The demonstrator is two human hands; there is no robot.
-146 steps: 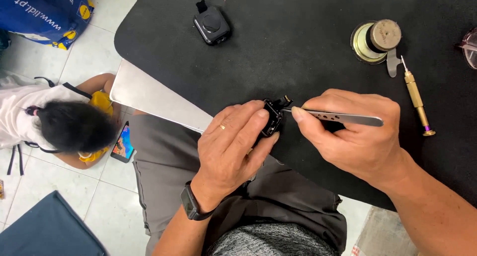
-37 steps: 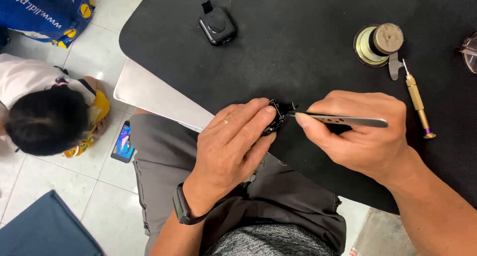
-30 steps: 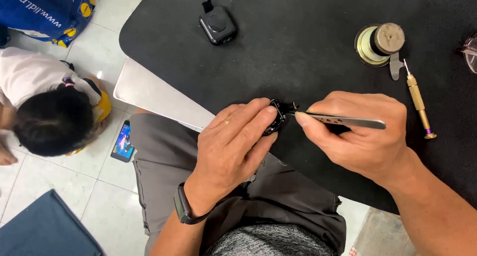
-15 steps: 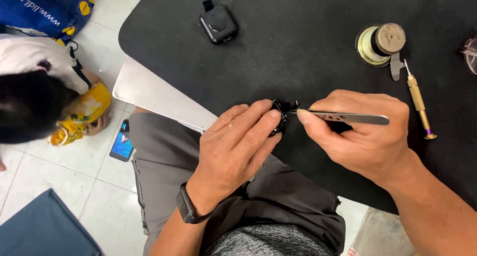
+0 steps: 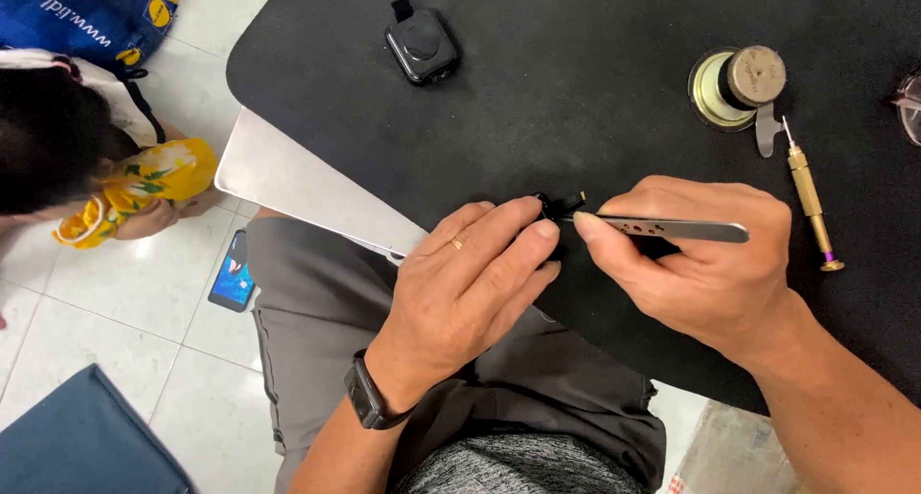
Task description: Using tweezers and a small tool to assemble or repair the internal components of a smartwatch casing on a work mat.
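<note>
My left hand [image 5: 470, 283] pinches a small black part [image 5: 558, 206] against the near edge of the black mat [image 5: 595, 110]; most of the part is hidden under my fingers. My right hand [image 5: 700, 264] grips silver tweezers [image 5: 672, 229], whose tips point left and touch the part. A black band is on my left wrist.
On the mat lie a black square device [image 5: 422, 45] at the back, a round tin with a solder spool [image 5: 737, 83], a gold screwdriver [image 5: 808, 195] and glasses [image 5: 907, 101] at the right edge. Another person [image 5: 67, 158] crouches on the tiled floor at left near a phone [image 5: 232, 271].
My hands have barely moved on the part. The person on the floor has shifted up and to the left, now partly out of view.
</note>
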